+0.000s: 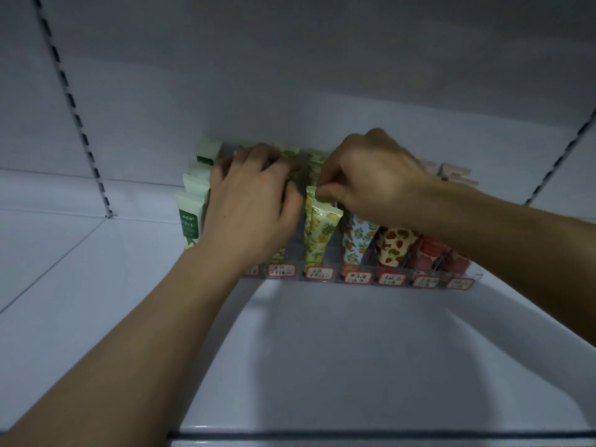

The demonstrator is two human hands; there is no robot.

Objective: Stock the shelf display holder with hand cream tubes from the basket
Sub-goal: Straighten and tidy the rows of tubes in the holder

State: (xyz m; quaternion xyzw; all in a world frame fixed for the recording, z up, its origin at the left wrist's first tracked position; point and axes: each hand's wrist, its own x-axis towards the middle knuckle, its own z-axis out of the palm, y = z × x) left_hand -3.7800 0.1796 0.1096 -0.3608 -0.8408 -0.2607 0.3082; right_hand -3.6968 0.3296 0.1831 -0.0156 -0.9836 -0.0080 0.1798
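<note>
A clear display holder (364,279) with labelled slots stands at the back of the white shelf (354,350). It holds rows of hand cream tubes: green-and-white ones (190,221) at the left, a yellow pineapple-print tube (321,233) in the middle, then orange-print (356,243), strawberry-print (395,245) and red tubes (432,253) to the right. My right hand (367,179) pinches the top edge of the yellow pineapple tube. My left hand (251,201) lies over the green-print tubes in the neighbouring slot, fingers curled on their tops. The basket is out of view.
Slotted shelf uprights run along the back wall at left (74,108) and right (561,156). The underside of another shelf spans the top of the view. Pale pink tubes (456,172) stand at the holder's far right rear. A dark shelf edge (354,434) crosses the bottom.
</note>
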